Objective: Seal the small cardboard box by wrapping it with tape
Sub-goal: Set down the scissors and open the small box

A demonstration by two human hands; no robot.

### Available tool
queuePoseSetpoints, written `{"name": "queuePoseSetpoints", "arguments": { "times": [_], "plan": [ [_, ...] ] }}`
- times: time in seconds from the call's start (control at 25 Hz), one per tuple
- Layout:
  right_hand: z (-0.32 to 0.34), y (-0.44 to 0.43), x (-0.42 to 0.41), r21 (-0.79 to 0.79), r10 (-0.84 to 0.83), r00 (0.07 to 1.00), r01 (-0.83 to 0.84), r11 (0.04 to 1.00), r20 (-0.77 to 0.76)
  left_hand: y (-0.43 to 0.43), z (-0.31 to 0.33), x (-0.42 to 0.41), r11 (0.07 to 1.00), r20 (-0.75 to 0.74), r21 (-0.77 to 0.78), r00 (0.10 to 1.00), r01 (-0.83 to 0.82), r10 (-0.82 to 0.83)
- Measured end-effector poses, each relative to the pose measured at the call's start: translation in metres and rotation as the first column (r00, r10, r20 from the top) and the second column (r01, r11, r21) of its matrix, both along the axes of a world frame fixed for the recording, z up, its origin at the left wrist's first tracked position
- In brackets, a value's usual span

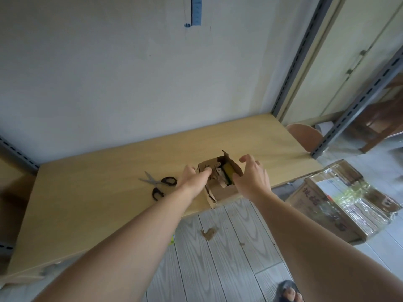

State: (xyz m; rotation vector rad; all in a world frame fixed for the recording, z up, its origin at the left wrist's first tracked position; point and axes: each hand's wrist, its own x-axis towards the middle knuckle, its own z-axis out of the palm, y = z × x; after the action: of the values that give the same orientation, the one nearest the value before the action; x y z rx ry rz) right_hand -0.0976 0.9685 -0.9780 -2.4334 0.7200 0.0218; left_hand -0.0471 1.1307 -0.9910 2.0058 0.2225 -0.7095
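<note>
My left hand (194,177) presses a flap of the small cardboard box (220,182), fingers flat, gripping nothing. My right hand (250,177) hovers open beside the raised flap. The box sits at the bench's (109,203) near edge, scissors (160,184) lying to its left.

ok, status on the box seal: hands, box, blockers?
Left hand pressing a flap down, right hand open beside the box. Box top not closed. No tape visible; scissors lie left.

Matt brown cardboard box (220,188), torn and rough at its flaps; smooth pale wood-look counter (109,203); scissors (160,185) with shiny metal blades, dark plastic handles.
</note>
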Motion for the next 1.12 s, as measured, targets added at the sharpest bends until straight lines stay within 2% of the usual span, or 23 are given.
{"name": "queuePoseSetpoints", "arguments": {
  "times": [0.08, 0.12, 0.24, 0.44, 0.56, 0.72, 0.92, 1.12],
  "plan": [
    [-0.008, -0.001, -0.001, 0.090, 0.008, 0.995, 0.002, 0.996, -0.102, -0.018, -0.004, -0.005, 0.999, -0.147, -0.034, 0.989, -0.024, 0.019],
    [-0.012, -0.001, -0.001, 0.135, 0.028, 0.989, -0.009, 0.991, -0.142, -0.026, -0.008, -0.007, 1.000, -0.157, -0.009, 0.988, -0.008, 0.007],
    [-0.018, 0.003, 0.002, 0.174, 0.081, 0.982, -0.051, 0.983, -0.171, -0.044, -0.018, -0.015, 0.996, -0.063, 0.075, 0.997, -0.040, 0.045],
    [-0.004, 0.009, 0.005, 0.128, 0.161, 0.978, -0.144, 0.981, -0.136, -0.030, -0.007, -0.014, 0.990, -0.056, -0.037, 0.989, -0.139, 0.137],
    [0.013, 0.019, 0.007, 0.121, 0.202, 0.978, -0.194, 0.974, -0.055, 0.003, 0.011, -0.013, 0.978, 0.010, -0.133, 0.987, -0.160, 0.163],
    [0.033, 0.060, 0.000, 0.186, 0.260, 0.965, -0.260, 0.948, 0.021, 0.080, 0.037, -0.021, 0.942, -0.033, -0.316, 0.994, -0.111, 0.106],
    [0.039, 0.129, -0.009, 0.215, 0.370, 0.923, -0.383, 0.898, 0.102, 0.152, 0.057, -0.052, 0.915, 0.002, -0.346, 0.975, -0.206, 0.221],
    [0.038, 0.190, -0.001, 0.306, 0.436, 0.896, -0.439, 0.845, 0.082, 0.217, 0.055, -0.058, 0.887, 0.044, -0.337, 0.936, -0.315, 0.349]
  ]
}}
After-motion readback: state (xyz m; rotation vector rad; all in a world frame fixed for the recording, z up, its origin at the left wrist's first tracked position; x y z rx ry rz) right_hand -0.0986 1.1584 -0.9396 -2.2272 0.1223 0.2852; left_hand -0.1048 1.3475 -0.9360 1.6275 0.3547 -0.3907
